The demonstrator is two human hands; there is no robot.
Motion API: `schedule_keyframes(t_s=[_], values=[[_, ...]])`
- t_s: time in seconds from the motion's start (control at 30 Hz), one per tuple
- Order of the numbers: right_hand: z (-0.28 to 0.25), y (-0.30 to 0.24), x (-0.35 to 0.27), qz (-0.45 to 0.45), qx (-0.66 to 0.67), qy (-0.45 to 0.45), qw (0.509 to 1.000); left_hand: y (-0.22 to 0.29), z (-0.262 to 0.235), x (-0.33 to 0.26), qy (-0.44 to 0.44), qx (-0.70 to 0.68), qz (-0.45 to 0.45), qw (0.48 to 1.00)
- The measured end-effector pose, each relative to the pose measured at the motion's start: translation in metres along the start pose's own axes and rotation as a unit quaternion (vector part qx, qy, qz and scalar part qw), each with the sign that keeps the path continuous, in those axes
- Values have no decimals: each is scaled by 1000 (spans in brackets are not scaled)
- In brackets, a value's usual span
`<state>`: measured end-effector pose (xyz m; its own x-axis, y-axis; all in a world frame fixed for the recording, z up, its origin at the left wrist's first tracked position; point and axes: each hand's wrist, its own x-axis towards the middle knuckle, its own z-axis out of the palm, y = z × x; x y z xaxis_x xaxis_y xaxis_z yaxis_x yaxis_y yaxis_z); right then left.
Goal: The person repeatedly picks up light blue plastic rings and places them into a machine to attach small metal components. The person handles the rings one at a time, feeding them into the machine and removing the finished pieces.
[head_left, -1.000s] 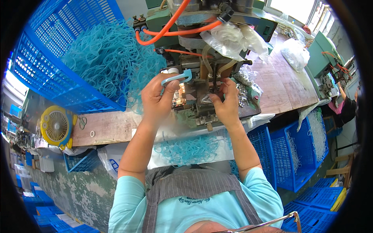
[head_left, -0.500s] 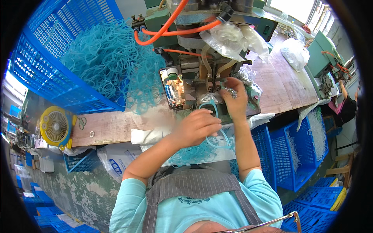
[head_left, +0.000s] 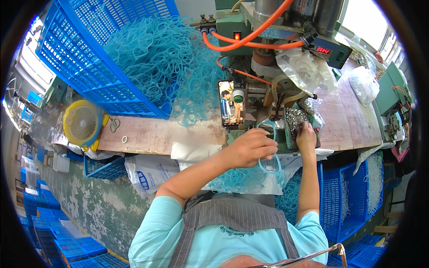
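My left hand [head_left: 254,148] is closed around a light-blue, see-through plastic loop [head_left: 279,166], its upper part raised toward the press [head_left: 269,67]. The loop hangs down past my fingers on their right side. At the right of the press, my right hand [head_left: 306,138] has its fingers bunched at a tray's heap of small shiny metal pieces [head_left: 295,117]; whatever is between the fingertips is hidden. Below my left hand, more light-blue loops [head_left: 237,179] lie on white sheeting [head_left: 190,152] over my lap.
A big blue crate [head_left: 103,76] spills tangled loops [head_left: 192,85] onto the wooden table [head_left: 156,134]. A phone [head_left: 231,107] stands by the press. A yellow fan [head_left: 82,123], scissors [head_left: 115,125] and a white ring [head_left: 124,139] are on the left. Blue crates [head_left: 344,196] stand low right.
My right hand has moved from beside the press's working point rightward and down to the metal pieces. My left hand still holds the loop. The whole view has shifted.
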<state>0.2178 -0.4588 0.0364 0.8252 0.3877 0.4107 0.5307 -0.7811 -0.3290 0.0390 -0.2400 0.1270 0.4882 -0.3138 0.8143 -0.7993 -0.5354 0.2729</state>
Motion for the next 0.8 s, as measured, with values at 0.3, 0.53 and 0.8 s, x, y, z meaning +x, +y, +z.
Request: schedule_keyframes(t_s=[0.3,0.53,0.8], values=[[11,-5,5,39,171,123,977,-119,-114,-37,124,379,-129,908],[6,-9,7,97,191,155,964,-214,-144,-89,-103,512,-240,818],[11,-5,5,86,214,179,957,-154,-135,-127,-174,535,-250,788]])
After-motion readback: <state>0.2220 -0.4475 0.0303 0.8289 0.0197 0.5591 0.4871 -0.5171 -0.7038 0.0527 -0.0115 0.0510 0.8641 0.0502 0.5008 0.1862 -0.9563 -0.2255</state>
